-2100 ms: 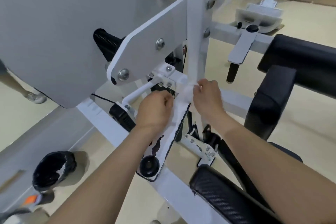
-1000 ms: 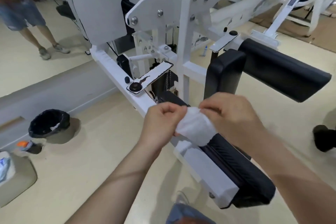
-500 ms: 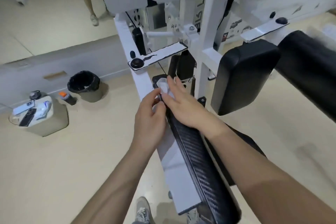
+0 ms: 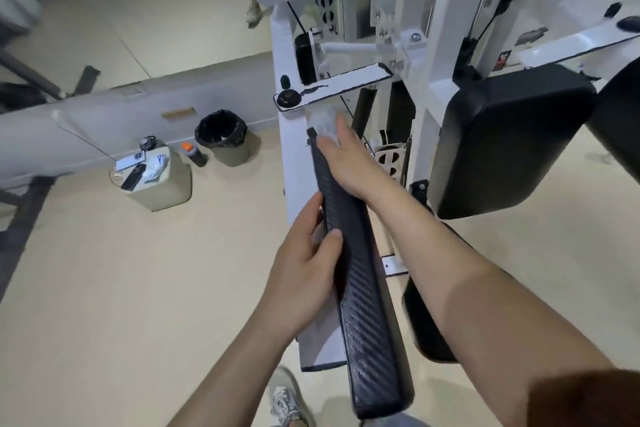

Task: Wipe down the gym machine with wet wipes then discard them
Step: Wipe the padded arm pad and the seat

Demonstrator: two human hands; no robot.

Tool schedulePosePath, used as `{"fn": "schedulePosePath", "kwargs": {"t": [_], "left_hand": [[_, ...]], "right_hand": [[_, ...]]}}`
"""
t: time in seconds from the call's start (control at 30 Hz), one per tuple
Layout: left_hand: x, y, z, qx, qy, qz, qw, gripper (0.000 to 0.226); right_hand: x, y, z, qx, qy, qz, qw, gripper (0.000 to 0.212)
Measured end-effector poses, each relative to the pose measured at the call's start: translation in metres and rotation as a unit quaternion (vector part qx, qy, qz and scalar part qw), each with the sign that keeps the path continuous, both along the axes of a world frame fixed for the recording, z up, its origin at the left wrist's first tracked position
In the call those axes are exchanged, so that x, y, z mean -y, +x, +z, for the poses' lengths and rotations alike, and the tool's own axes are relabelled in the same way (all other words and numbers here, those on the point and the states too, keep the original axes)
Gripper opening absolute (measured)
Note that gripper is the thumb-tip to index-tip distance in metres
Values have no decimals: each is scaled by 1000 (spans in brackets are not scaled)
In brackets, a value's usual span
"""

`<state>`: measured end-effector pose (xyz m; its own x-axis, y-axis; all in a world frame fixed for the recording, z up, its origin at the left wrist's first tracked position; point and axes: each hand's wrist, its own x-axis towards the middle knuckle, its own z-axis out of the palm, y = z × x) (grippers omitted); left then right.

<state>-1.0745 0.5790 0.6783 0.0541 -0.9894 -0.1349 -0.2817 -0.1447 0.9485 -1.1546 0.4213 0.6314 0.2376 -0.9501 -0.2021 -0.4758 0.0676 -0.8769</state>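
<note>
Since half a second ago, our right hand (image 4: 349,163) is sliding further up the long black pad (image 4: 360,281), while our left hand (image 4: 304,274) is dropping back toward the pad's middle.

From the head view, we are pressing the wet wipe (image 4: 323,123) flat under the right fingers at the pad's far end, just below the white lever plate (image 4: 332,88). That grip is wide, fingers nearly straight, so the wipe is spreading across the carbon-pattern surface. The left grip is narrow, thumb on top and fingers curling round the pad's left edge, likely steadying it against the push. We are judging the wipe-down as midway. The black-lined bin (image 4: 223,137) is waiting on the floor by the wall, well apart, for discarding.
</note>
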Motion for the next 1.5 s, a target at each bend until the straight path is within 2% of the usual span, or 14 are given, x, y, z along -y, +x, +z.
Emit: {"fn": "schedulePosePath", "kwargs": {"t": [0.1, 0.2, 0.3, 0.37, 0.43, 0.57, 0.73, 0.83, 1.0, 1.13, 1.2, 1.33, 1.43, 1.5], "left_hand": [[-5, -9, 0, 23, -11, 3, 1000, 60], [-9, -10, -6, 10, -13, 16, 1000, 57], [-14, -14, -7, 25, -13, 2, 1000, 54], [-18, -17, -5, 39, -17, -18, 999, 52], [-23, -19, -5, 40, -21, -22, 999, 49], [-48, -22, -15, 69, -35, -6, 997, 52], [-82, -22, -28, 25, -16, 20, 999, 48], [-87, -27, -25, 4, 7, 67, 998, 49], [-73, -40, -10, 59, 9, 76, 995, 33], [-29, -44, -13, 166, -3, 52, 985, 27], [3, -42, -18, 218, -14, 49, 975, 33], [62, -35, -19, 296, 5, 78, 952, 23], [88, -32, -19, 337, 25, 82, 937, 34], [93, -33, -19, 360, 37, 88, 928, 43]], "right_hand": [[-30, -9, -7, 26, -4, 2, 1000, 65], [-134, -46, -7, 83, -23, 15, 996, 70], [-234, -71, -5, 131, 10, 32, 991, 66], [-243, -72, -2, 168, 48, 16, 984, 65], [-211, -62, 1, 198, 49, 2, 979, 64], [-133, -41, 14, 185, 26, -3, 982, 57], [-245, -67, 1, 86, -58, 47, 993, 58], [-299, -83, -4, 74, -52, 77, 993, 62], [-213, -69, 5, 192, 82, 31, 977, 60], [-88, -38, -3, 233, 87, 14, 968, 59], [-52, -31, -9, 240, 112, 6, 964, 59], [-102, -54, -25, 283, 113, 47, 951, 55], [-152, -71, -37, 330, 108, 82, 934, 54], [-116, -61, -35, 317, 118, 80, 938, 66]]}}
